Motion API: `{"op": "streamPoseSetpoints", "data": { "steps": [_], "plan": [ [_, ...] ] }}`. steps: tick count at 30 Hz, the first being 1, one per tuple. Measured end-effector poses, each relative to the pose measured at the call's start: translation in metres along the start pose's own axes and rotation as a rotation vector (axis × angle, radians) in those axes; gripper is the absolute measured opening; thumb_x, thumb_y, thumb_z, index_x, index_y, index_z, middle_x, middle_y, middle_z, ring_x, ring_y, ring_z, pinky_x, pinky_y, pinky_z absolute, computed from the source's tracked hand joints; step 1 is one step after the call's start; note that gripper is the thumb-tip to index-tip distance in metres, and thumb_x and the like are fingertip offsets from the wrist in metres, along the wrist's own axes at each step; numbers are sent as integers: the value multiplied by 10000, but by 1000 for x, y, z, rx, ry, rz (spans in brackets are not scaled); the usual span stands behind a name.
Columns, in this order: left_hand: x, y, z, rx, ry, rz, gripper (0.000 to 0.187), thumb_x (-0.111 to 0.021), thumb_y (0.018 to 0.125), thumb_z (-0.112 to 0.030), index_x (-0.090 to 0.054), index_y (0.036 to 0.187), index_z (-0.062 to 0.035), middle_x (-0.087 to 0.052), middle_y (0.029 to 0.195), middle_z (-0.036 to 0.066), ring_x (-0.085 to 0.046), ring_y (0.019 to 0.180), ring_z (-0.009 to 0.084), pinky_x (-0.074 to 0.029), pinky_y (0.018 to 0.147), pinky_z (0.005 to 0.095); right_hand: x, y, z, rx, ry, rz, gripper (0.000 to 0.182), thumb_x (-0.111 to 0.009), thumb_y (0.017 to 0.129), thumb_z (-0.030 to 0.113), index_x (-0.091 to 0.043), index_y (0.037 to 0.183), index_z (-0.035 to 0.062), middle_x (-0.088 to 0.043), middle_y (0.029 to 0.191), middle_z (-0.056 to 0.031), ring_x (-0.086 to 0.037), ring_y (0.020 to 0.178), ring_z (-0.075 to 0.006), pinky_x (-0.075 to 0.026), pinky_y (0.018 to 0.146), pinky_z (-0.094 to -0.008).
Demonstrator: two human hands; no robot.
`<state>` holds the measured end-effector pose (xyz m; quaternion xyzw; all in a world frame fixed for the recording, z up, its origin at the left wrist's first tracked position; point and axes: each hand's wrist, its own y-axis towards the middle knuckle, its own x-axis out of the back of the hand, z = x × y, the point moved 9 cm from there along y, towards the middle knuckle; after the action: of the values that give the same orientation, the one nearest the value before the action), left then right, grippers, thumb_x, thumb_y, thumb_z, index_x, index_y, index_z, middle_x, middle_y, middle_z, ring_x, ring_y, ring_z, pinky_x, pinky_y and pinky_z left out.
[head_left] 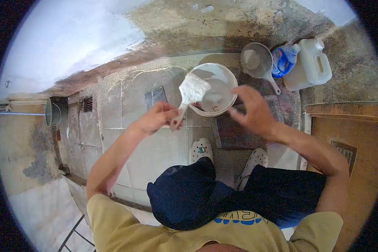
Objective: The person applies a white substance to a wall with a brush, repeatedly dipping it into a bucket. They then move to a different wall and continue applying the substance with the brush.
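My left hand (161, 117) grips the handle of a wide paintbrush (194, 89). Its broad head is coated white and tilts up over the left part of a white bucket (196, 110). Whitish liquid (218, 93) shows inside the bucket. At the bucket's right side is my right hand (256, 112), thumb and fingers spread apart, fingertips right at the rim.
A saucepan-shaped dipper (266, 69), a blue bottle (284, 61) and a pale jug (308, 67) stand by the wall at the back right. A dark pail (54, 112) is at far left. A wooden door (344, 130) borders the right. The wall (92, 38) is partly white.
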<state>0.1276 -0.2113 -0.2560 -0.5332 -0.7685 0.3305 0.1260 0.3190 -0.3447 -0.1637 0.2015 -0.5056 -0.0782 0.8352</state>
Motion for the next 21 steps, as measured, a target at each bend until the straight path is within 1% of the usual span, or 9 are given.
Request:
{"op": "streamPoseSetpoints", "data": {
  "steps": [2, 3, 5, 6, 12, 14, 15, 17, 21],
  "plan": [
    [22, 3, 1, -45, 82, -29, 257, -589, 932, -214, -658, 1009, 21, -671, 834, 79, -640, 770, 158, -508, 671, 303, -14, -13, -66, -526, 252, -17, 545, -765, 769, 274, -519, 1177, 9, -604, 1054, -171, -623, 912, -255, -507, 815, -364],
    [33, 6, 1, -43, 81, -26, 257, -589, 932, -214, -658, 1009, 21, -671, 834, 79, -640, 770, 158, -508, 671, 303, -18, -12, -74, -529, 251, -17, 545, -765, 769, 274, -519, 1177, 9, -604, 1054, -171, -623, 912, -255, -507, 815, -364],
    [48, 16, -2, -57, 179, 20, 259, -596, 928, -209, -655, 1016, 27, -665, 828, 71, -616, 757, 143, -494, 645, 304, -39, -30, -111, -857, 324, 59, 538, -761, 788, 276, -518, 1180, 0, -625, 1000, -163, -638, 811, -221, -519, 743, -341],
    [52, 21, -2, -56, 176, 20, 259, -596, 928, -209, -655, 1016, 27, -665, 828, 71, -616, 757, 143, -494, 645, 304, -46, -32, -121, -842, 310, 38, 576, -765, 761, 308, -524, 1163, -28, -650, 932, -184, -653, 796, -286, -521, 755, -385],
    [48, 37, 7, 43, 185, 167, 275, -586, 936, -251, -650, 964, 15, -646, 761, 38, -595, 654, 121, -450, 546, 247, -101, -56, -155, -1003, 691, 179, 516, -773, 758, 260, -569, 1123, -42, -658, 934, -160, -668, 763, -237, -561, 653, -343],
    [69, 38, 6, 96, 195, -174, 348, -575, 941, -351, -642, 850, -22, -574, 658, -1, -532, 571, 93, -392, 484, 254, -107, -59, -158, -1039, 737, 167, 404, -732, 804, 202, -577, 1090, -36, -653, 932, -133, -661, 789, -207, -574, 667, -336],
    [64, 39, 2, 101, 195, -177, 348, -575, 941, -351, -642, 850, -22, -574, 658, -1, -532, 571, 93, -392, 484, 254, -109, -59, -155, -1075, 787, 156, 292, -692, 849, 144, -584, 1058, -30, -649, 929, -107, -655, 815, -177, -587, 681, -329],
    [57, 43, -18, 27, 705, -208, 431, -598, 914, -373, -674, 790, 32, -624, 650, 75, -567, 574, 167, -460, 574, 328, -99, -56, -142, -1097, 891, 156, 282, -690, 855, 146, -591, 1048, -34, -650, 923, -107, -658, 817, -178, -591, 687, -330],
    [60, 48, -23, -42, 763, -297, 515, -608, 896, -428, -649, 679, 37, -586, 567, 102, -546, 537, 176, -449, 556, 360, -97, -56, -133, -1175, 1048, 127, 259, -684, 866, 144, -611, 1031, -42, -656, 910, -106, -666, 799, -181, -599, 696, -326]
  ]
}}
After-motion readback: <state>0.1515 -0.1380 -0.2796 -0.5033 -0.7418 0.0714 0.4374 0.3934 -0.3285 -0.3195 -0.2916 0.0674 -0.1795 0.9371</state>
